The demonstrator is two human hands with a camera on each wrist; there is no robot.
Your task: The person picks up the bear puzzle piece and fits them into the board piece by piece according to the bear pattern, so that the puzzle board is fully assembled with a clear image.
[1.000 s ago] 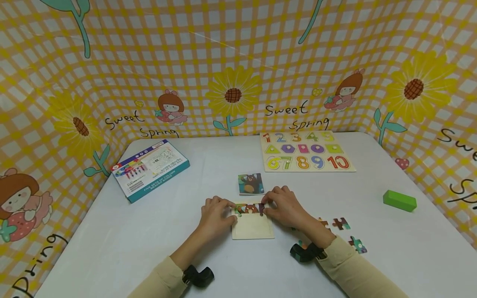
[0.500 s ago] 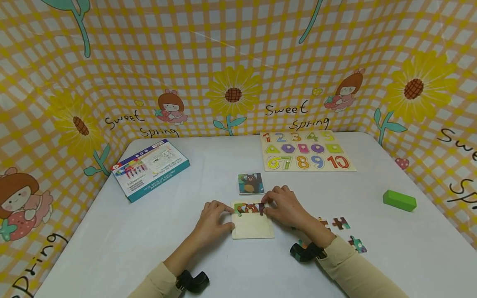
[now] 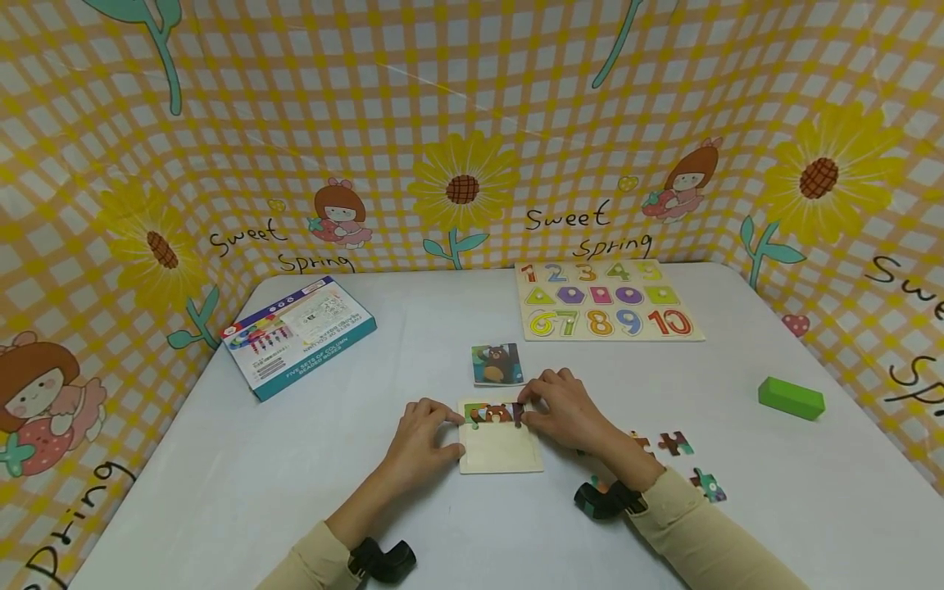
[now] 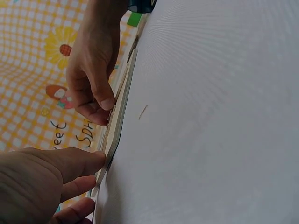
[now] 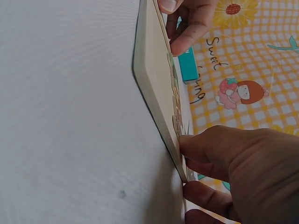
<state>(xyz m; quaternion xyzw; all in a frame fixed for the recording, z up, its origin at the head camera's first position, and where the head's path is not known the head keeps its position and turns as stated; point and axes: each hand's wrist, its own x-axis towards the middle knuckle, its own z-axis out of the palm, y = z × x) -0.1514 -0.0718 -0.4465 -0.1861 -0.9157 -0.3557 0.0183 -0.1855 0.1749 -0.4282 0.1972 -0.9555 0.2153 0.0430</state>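
Observation:
A pale wooden puzzle tray (image 3: 500, 452) lies in front of me, with a row of bear puzzle pieces (image 3: 492, 413) along its far side. My left hand (image 3: 424, 438) touches the tray's left edge with forefinger and thumb, spread apart. At the row's right end, my right hand (image 3: 568, 410) pinches the last dark puzzle piece (image 3: 518, 415) between thumb and forefinger, by the tray's far corner. In the right wrist view, the right thumb (image 5: 191, 145) presses at the tray's edge. Just beyond the tray lies a bear picture card (image 3: 496, 364).
Loose puzzle pieces (image 3: 674, 443) lie right of the tray, some partly under my right forearm. A number board (image 3: 608, 301) is at the back right, a boxed toy set (image 3: 298, 336) at the back left. A green block (image 3: 791, 398) stands far right.
My left hand has drawn back slightly to the left, its forefinger coming off the row's left end to the tray's edge. The right hand stays in place.

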